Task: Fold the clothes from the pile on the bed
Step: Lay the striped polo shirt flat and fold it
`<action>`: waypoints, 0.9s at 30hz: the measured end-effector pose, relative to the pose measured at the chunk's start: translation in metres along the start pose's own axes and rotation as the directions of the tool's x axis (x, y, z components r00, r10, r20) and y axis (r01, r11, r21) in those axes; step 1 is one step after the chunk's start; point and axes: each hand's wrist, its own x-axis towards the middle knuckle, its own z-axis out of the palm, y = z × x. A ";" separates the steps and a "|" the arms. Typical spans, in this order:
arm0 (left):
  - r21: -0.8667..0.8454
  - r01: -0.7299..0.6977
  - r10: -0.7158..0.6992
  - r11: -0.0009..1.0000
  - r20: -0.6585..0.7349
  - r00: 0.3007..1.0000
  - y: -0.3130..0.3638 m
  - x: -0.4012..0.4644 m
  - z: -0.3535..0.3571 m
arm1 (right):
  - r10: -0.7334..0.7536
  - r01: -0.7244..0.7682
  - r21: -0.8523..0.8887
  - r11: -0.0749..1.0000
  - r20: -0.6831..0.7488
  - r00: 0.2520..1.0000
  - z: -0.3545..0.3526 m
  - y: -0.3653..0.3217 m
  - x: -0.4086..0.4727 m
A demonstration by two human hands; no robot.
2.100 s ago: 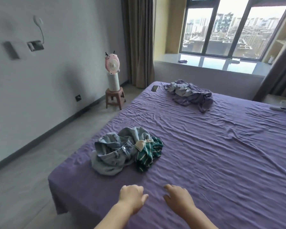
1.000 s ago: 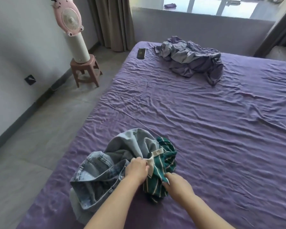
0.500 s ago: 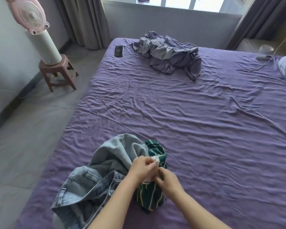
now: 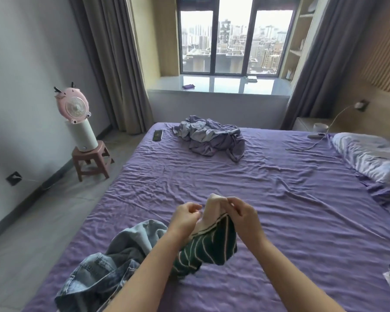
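Observation:
A dark green striped shirt with a cream collar hangs above the purple bed, lifted off the pile. My left hand and my right hand both pinch the cream collar at its top, close together. The shirt's lower part still bunches down toward the sheet. Light blue jeans lie crumpled at the near left of the bed, partly under my left forearm.
A crumpled lilac-grey heap of cloth lies at the far side, a dark phone beside it. A pillow and a cable sit at the right. A pink fan on a stool stands on the floor left.
Both hands took hold of the striped shirt's collar and raised it off the jeans. The camera view tilted up toward the window.

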 end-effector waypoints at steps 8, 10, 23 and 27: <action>0.042 -0.354 0.355 0.934 -0.021 0.935 0.135 -0.107 0.088 | -0.225 0.206 -0.203 0.957 -0.079 0.971 -0.162 -0.039 -0.036; -0.096 -0.293 0.285 0.951 -0.090 0.954 0.158 -0.129 0.117 | -0.227 0.198 -0.208 0.958 -0.129 0.965 -0.191 -0.033 -0.060; -0.055 -0.366 0.348 0.929 -0.209 0.914 0.227 -0.227 0.196 | -0.195 0.132 -0.212 0.968 -0.306 0.932 -0.255 0.039 -0.225; 0.214 -0.604 0.639 0.767 -0.180 0.748 0.218 -0.243 0.178 | -0.145 0.143 -0.028 0.989 -0.305 0.941 -0.278 0.004 -0.230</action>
